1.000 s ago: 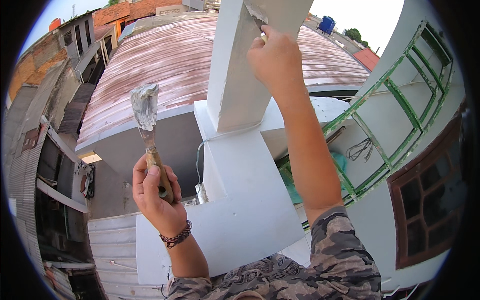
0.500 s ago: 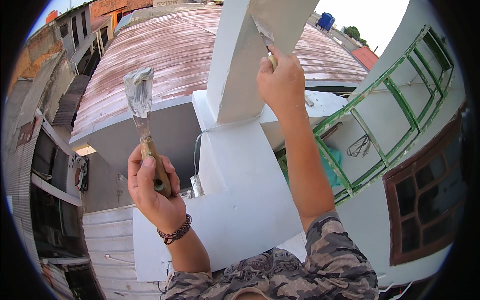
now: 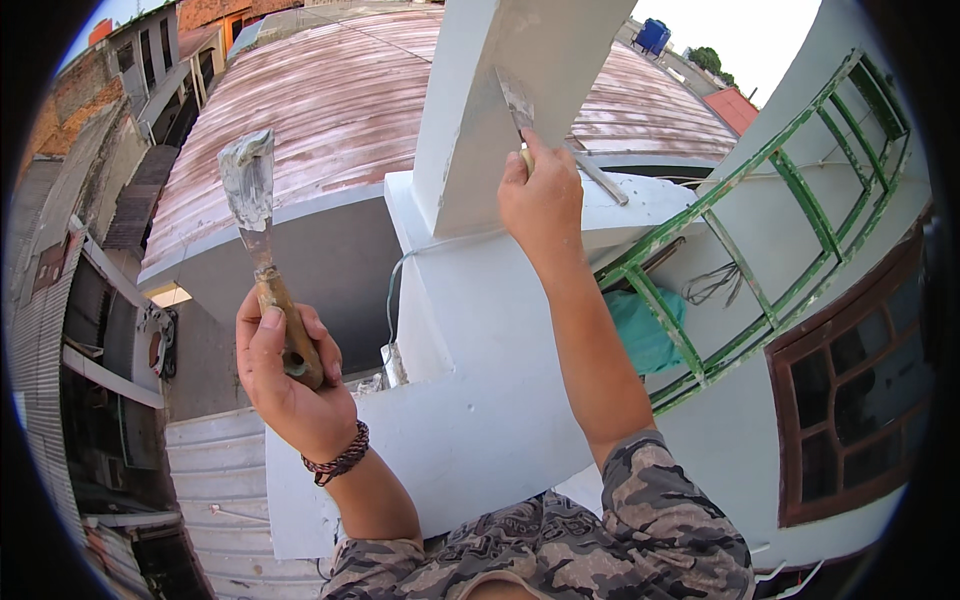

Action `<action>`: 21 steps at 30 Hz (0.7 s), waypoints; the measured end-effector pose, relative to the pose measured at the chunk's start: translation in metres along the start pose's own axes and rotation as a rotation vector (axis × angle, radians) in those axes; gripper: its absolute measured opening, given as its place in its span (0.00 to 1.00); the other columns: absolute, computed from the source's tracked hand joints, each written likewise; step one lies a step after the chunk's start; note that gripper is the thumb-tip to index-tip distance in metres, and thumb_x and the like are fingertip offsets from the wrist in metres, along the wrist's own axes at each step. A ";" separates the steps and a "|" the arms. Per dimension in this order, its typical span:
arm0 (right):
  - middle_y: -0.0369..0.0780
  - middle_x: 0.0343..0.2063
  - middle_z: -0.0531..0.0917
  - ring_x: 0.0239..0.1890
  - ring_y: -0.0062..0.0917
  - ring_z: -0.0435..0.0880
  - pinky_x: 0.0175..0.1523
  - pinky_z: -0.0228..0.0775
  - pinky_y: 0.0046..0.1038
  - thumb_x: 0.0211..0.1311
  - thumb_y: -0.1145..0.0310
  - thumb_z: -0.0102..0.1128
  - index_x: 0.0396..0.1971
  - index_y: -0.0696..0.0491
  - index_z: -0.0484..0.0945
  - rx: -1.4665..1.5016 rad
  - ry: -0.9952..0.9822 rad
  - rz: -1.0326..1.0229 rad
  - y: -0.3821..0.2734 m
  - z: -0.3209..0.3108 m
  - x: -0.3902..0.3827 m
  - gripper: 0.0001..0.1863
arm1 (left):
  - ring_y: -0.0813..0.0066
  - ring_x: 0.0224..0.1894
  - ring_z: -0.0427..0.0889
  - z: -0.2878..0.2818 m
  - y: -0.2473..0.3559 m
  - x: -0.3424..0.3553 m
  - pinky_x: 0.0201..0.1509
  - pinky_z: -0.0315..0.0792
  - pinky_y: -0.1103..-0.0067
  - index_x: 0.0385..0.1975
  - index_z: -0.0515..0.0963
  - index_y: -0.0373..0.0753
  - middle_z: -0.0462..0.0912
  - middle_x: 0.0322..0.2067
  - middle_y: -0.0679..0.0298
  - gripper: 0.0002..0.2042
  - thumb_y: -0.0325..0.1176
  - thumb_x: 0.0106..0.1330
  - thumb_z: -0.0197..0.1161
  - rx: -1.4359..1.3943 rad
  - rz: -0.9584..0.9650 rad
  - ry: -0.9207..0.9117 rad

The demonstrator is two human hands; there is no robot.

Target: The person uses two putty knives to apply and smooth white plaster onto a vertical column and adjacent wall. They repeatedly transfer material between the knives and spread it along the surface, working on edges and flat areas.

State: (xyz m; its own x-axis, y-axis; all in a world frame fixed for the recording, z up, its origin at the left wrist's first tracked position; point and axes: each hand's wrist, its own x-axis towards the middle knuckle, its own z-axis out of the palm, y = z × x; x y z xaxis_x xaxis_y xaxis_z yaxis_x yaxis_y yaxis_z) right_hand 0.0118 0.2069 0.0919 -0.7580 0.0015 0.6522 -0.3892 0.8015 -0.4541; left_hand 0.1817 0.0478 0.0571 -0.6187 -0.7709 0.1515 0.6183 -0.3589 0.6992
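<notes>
My left hand is closed round the wooden handle of a putty knife, held upright to the left of the pillar, its blade thickly coated with whitish paste. My right hand grips a second, smaller scraper by its pale handle. That blade lies against the shaded face of the pale concrete pillar, with some paste along it. Beside my right hand a long metal bar rests on the white ledge at the pillar's foot.
A paint-spattered green ladder stands slanted at the right, above a brown-framed window. Teal cloth lies under the ladder. A thin cable hangs by the pillar. Corrugated roofs and neighbouring buildings spread behind and to the left.
My right hand has moved down the pillar's face with the scraper. My left hand has shifted left and a little upward, still holding the coated putty knife.
</notes>
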 end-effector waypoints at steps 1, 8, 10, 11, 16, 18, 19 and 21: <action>0.51 0.40 0.75 0.38 0.45 0.80 0.45 0.74 0.39 0.61 0.69 0.52 0.52 0.59 0.75 0.020 0.014 0.001 0.003 0.003 0.002 0.20 | 0.85 0.11 0.61 0.000 0.000 0.000 0.11 0.53 0.88 0.45 0.72 0.30 0.73 0.19 0.60 0.15 0.35 0.66 0.52 -0.005 -0.001 -0.003; 0.51 0.40 0.74 0.38 0.46 0.80 0.46 0.73 0.39 0.61 0.70 0.52 0.53 0.61 0.74 0.030 -0.151 0.010 0.006 0.020 -0.030 0.20 | 0.84 0.11 0.61 -0.003 -0.003 0.002 0.12 0.53 0.88 0.46 0.72 0.30 0.73 0.19 0.60 0.15 0.35 0.66 0.51 -0.002 0.001 -0.006; 0.51 0.40 0.75 0.39 0.45 0.80 0.47 0.72 0.39 0.62 0.69 0.52 0.53 0.59 0.74 0.055 -0.068 -0.004 0.008 0.018 -0.025 0.20 | 0.85 0.11 0.61 -0.003 -0.002 0.002 0.12 0.53 0.88 0.46 0.72 0.30 0.73 0.19 0.60 0.15 0.35 0.66 0.50 -0.002 0.003 -0.006; 0.51 0.40 0.76 0.39 0.44 0.80 0.48 0.72 0.38 0.62 0.68 0.52 0.53 0.58 0.75 0.068 -0.026 -0.011 0.009 0.018 -0.022 0.20 | 0.85 0.11 0.61 -0.003 -0.002 0.002 0.12 0.52 0.88 0.46 0.72 0.30 0.73 0.19 0.60 0.15 0.35 0.67 0.50 -0.004 0.004 -0.007; 0.51 0.39 0.76 0.39 0.46 0.79 0.47 0.72 0.39 0.62 0.70 0.52 0.53 0.62 0.73 0.075 -0.076 -0.012 0.008 0.019 -0.023 0.21 | 0.85 0.11 0.61 -0.002 -0.004 0.001 0.12 0.54 0.89 0.46 0.72 0.30 0.73 0.19 0.60 0.15 0.35 0.66 0.51 0.000 0.000 -0.023; 0.51 0.39 0.76 0.37 0.44 0.79 0.45 0.72 0.38 0.63 0.69 0.52 0.54 0.62 0.73 0.074 -0.162 -0.027 0.014 0.022 -0.035 0.21 | 0.85 0.11 0.62 -0.004 -0.005 0.002 0.12 0.55 0.89 0.46 0.72 0.31 0.74 0.20 0.61 0.15 0.35 0.66 0.52 0.019 -0.003 -0.032; 0.50 0.39 0.77 0.36 0.41 0.80 0.42 0.73 0.36 0.64 0.68 0.51 0.54 0.61 0.73 0.085 -0.202 -0.044 0.021 0.021 -0.040 0.20 | 0.85 0.11 0.63 -0.005 -0.004 0.002 0.12 0.56 0.89 0.46 0.72 0.31 0.75 0.20 0.61 0.14 0.34 0.66 0.53 0.054 -0.004 -0.065; 0.48 0.39 0.77 0.33 0.35 0.79 0.35 0.73 0.31 0.66 0.68 0.50 0.55 0.61 0.72 0.359 -0.333 0.105 0.030 0.006 -0.048 0.20 | 0.85 0.12 0.65 -0.007 -0.004 0.004 0.13 0.58 0.89 0.46 0.72 0.31 0.76 0.21 0.61 0.14 0.34 0.66 0.55 0.131 -0.003 -0.122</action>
State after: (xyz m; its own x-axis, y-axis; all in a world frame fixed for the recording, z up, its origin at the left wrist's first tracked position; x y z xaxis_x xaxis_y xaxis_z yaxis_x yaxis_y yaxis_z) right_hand 0.0336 0.2269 0.0434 -0.9059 -0.1671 0.3891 -0.4131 0.5507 -0.7253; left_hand 0.1803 0.0425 0.0504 -0.6797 -0.6972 0.2276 0.5530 -0.2833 0.7835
